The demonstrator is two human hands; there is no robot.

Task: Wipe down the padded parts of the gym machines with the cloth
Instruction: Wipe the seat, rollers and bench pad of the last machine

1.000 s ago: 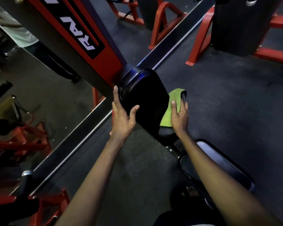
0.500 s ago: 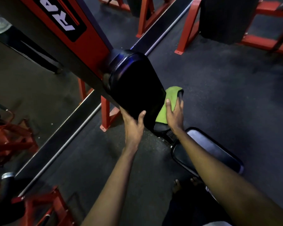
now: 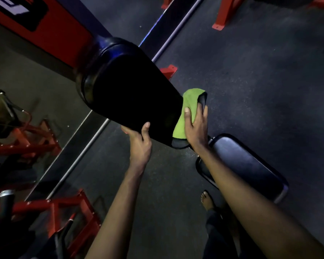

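Observation:
A long black back pad (image 3: 131, 98) slopes down from the red machine post (image 3: 51, 32). My left hand (image 3: 138, 143) grips the pad's lower left edge, thumb on top and fingers hidden beneath. My right hand (image 3: 195, 128) presses a green cloth (image 3: 190, 107) flat against the pad's right side near its lower end. A black padded seat (image 3: 251, 165) lies below and to the right, partly covered by my right forearm.
A wall mirror (image 3: 26, 109) on the left reflects red machine frames. A red frame (image 3: 51, 208) and a black handle (image 3: 5, 202) stand at lower left. Red machine feet (image 3: 221, 19) rest on the dark floor at the top. My bare foot (image 3: 208, 200) is below the seat.
My left hand slid down the pad's left edge from its upper part to the lower end. My right hand moved the cloth lower along the right side. The camera tilted downward.

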